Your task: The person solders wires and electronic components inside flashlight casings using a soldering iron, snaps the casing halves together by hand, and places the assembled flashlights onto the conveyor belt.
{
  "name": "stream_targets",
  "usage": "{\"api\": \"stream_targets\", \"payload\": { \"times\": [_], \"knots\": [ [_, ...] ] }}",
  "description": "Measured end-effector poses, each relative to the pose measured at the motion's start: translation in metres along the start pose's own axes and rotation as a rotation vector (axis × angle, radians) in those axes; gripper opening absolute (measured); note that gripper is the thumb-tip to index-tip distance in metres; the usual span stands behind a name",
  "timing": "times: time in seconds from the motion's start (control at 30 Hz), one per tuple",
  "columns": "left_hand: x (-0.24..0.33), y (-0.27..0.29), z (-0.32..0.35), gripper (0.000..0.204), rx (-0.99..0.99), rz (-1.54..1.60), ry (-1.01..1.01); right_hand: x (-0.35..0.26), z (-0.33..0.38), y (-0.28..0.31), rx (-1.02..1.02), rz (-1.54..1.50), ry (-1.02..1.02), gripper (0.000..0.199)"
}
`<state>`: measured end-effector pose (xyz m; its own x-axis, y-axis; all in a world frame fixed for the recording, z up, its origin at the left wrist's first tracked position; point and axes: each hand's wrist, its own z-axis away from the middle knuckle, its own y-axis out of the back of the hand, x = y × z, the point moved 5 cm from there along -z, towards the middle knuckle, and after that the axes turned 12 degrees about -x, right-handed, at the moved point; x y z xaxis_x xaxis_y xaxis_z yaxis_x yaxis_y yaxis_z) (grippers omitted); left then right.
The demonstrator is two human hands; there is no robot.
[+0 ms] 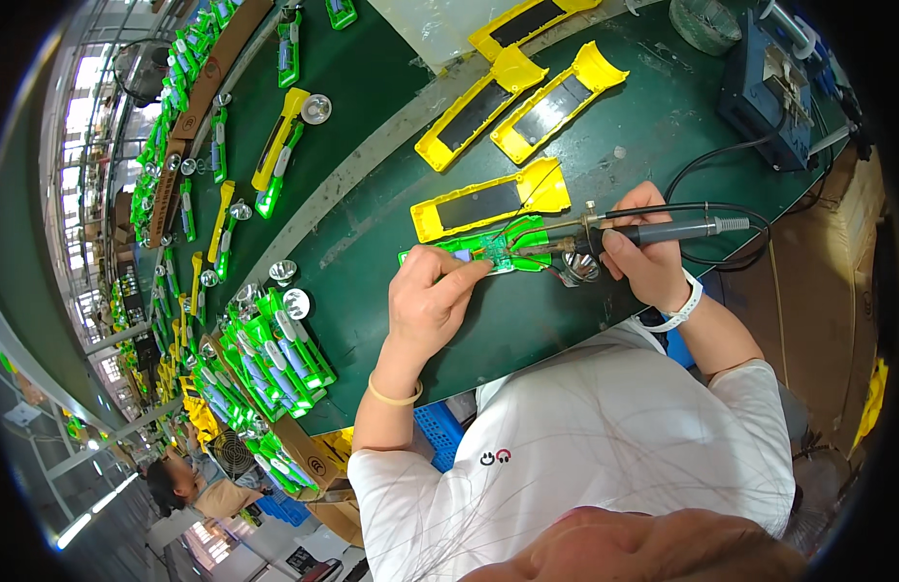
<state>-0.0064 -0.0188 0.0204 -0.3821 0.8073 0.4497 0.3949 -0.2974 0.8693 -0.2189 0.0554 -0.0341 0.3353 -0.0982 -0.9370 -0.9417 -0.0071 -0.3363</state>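
In my right hand [646, 254] is a soldering iron [677, 231] with a dark grey handle and a thin feed tube along it. Its tip reaches left, over a small green circuit board [501, 249] with several thin wires. That board sits in a bright green flashlight housing half [533, 236] on the bench. My left hand [432, 296] is closed at the housing's left part, thumb and index finger pressed by the board. A silvery reflector [579, 269] lies beneath the iron. Just beyond the housing, a yellow flashlight shell half [486, 201] lies with its dark inner panel showing.
Several yellow shell halves [546, 116] lie farther back. A blue-grey soldering station [768, 92] stands at the far right, its black cable [706, 167] crossing the bench. Green housings [275, 364] are piled at the left. A belt [352, 126] with more parts runs behind a metal strip.
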Motion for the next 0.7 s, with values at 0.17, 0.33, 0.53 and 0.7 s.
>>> {"api": "stream_targets", "payload": {
  "times": [0.17, 0.33, 0.53, 0.7],
  "knots": [
    [0.005, 0.003, -0.008, 0.023, -0.079, -0.039, 0.021, -0.001, -0.001, -0.002, -0.094, 0.014, 0.024, 0.022],
    [0.007, 0.004, -0.01, 0.021, -0.125, -0.046, 0.041, -0.004, -0.003, -0.008, -0.18, 0.199, -0.008, 0.022],
    [0.008, 0.004, -0.013, 0.019, -0.17, -0.055, 0.051, -0.006, -0.003, -0.009, -0.103, 0.036, -0.017, 0.023],
    [0.005, 0.002, -0.011, 0.019, -0.191, -0.042, 0.067, -0.003, 0.0, -0.001, 0.01, -0.087, -0.01, 0.022]
  ]
}}
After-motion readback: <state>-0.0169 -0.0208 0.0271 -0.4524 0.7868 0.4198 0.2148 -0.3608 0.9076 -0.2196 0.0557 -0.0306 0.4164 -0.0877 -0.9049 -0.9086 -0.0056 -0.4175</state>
